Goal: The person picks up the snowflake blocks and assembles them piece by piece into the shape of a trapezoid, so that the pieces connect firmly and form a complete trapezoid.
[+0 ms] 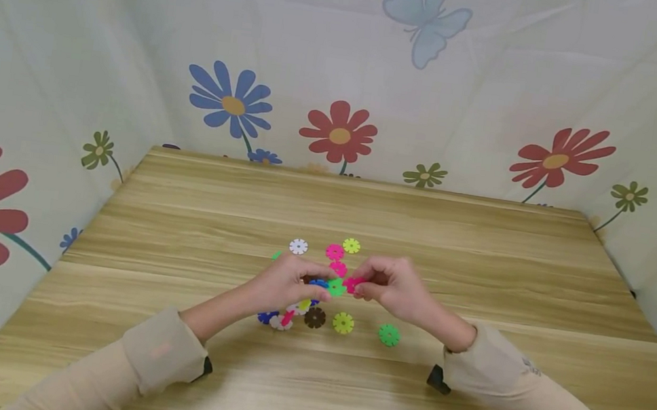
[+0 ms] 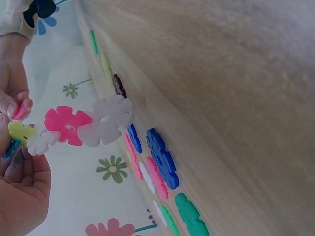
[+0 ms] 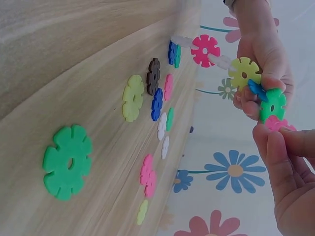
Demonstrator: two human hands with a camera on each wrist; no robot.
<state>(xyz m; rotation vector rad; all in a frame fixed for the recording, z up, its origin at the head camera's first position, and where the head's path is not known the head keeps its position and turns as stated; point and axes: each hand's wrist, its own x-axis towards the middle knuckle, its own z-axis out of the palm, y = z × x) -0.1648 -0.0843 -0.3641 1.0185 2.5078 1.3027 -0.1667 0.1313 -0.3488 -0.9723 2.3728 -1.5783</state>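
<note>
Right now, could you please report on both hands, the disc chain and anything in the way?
Left hand holding disc chain. Right hand pinching pink disc at chain's green end. Loose discs lie below, nothing visibly blocking.

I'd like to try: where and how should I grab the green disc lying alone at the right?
Probably pinch the green disc by opposite sides of its notched rim, from above and the right: it lies flat on the table, with a yellow disc to its left.
</note>
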